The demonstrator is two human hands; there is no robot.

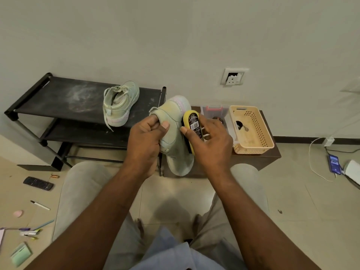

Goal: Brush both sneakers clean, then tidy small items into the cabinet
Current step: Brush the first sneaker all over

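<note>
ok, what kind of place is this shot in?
Likely a room in a home, perhaps near the entrance: a black two-tier metal shoe rack, a white wall socket, and a black remote control on the beige tiled floor.

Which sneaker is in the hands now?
The nearer sneaker, gripped by the left hand while the right hand holds the brush against it; the other sneaker stands on the rack.

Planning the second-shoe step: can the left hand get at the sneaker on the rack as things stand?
Likely not yet: the left hand grips the held sneaker, so its grip is full. Otherwise the way looks free: the other sneaker stands on the rack, nothing in front of it.
</note>
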